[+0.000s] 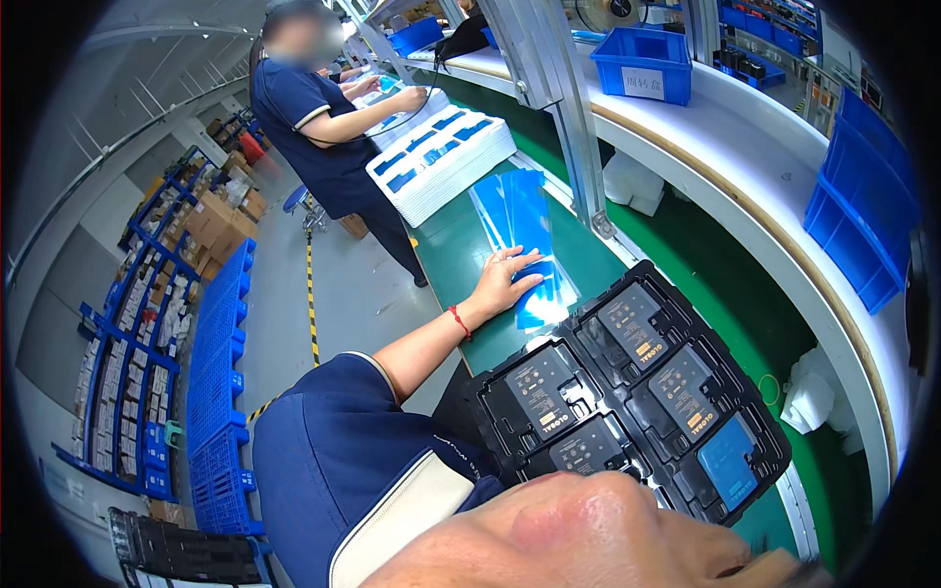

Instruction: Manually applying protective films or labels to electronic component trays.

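Note:
My left hand (507, 281), with a red cord round its wrist, lies on a fanned stack of clear-blue film strips (520, 211) on the green bench. Its fingers are spread over the films, and I see none gripped between them. Close by on the near side sits a black plastic tray (600, 365) with moulded pockets. Flat black rectangular packs (542, 392) with printed labels fill several pockets. One pack (727, 459) at the tray's right corner looks blue, as if covered by film. My right hand is out of sight.
A stack of white trays (446, 167) with blue pieces stands farther along the bench (588, 257), where a co-worker (309, 118) works. A metal post (569, 127) rises beside it. Right of that runs a curved white shelf (725, 147) with a blue bin (642, 64).

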{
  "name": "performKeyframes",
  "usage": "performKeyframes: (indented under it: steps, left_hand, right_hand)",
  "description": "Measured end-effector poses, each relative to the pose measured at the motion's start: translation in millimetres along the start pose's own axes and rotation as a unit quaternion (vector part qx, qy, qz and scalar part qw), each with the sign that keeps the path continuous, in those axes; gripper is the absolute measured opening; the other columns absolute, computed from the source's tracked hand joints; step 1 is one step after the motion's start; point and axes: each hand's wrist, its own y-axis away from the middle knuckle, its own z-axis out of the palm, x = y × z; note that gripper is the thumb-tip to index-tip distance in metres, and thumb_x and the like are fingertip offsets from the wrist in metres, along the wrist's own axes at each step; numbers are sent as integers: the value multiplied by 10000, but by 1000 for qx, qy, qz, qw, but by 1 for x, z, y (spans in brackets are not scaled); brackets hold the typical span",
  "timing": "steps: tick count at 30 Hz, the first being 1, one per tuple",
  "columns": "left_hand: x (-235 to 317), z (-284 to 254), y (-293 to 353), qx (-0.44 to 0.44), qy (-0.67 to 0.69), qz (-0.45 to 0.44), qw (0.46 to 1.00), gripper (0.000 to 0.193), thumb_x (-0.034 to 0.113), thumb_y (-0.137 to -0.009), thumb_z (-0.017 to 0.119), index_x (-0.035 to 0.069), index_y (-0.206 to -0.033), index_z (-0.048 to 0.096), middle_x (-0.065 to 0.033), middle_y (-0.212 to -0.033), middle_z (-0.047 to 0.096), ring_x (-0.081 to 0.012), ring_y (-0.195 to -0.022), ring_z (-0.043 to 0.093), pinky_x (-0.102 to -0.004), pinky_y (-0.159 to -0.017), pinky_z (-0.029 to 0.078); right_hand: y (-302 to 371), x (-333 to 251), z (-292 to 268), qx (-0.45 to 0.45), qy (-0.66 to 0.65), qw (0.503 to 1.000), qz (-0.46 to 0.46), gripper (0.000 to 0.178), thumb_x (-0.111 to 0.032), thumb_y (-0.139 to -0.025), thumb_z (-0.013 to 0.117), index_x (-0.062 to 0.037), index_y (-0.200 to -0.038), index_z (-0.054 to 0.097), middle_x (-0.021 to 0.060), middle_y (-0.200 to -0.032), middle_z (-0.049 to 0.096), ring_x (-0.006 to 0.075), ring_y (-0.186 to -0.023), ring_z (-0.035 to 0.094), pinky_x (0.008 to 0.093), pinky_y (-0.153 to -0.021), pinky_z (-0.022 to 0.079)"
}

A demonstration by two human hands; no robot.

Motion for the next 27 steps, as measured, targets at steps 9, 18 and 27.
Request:
performKeyframes:
  steps: [9, 18, 27]
  left_hand:
    - [9, -2, 0, 101, 37, -41, 993, 220, 170, -832, 632, 61, -1023, 639, -146, -957, 648, -294, -979, 594, -376, -833, 449]
    - [6, -1, -7, 287, 108, -23, 951, 153, 143, -785, 693, 45, -902, 684, -127, -884, 668, -236, -840, 630, -319, -738, 485]
    - [91, -56, -57, 329, 212, 129, 911, 130, 169, -746, 712, 50, -768, 664, -102, -755, 661, -271, -719, 619, -351, -691, 452]
  right_hand:
    - [1, 40, -20, -7, -112, 990, 86, 179, -116, -822, 557, -12, -966, 573, 143, -857, 605, 281, -773, 564, 354, -681, 451]
    - [-6, 83, -78, -75, -193, 959, 194, 206, -114, -819, 565, -6, -994, 572, 156, -884, 606, 298, -806, 568, 366, -710, 453]
    - [-11, 141, -140, -153, -258, 903, 307, 235, -112, -816, 573, -1, -1023, 572, 168, -912, 607, 315, -839, 571, 378, -738, 456]
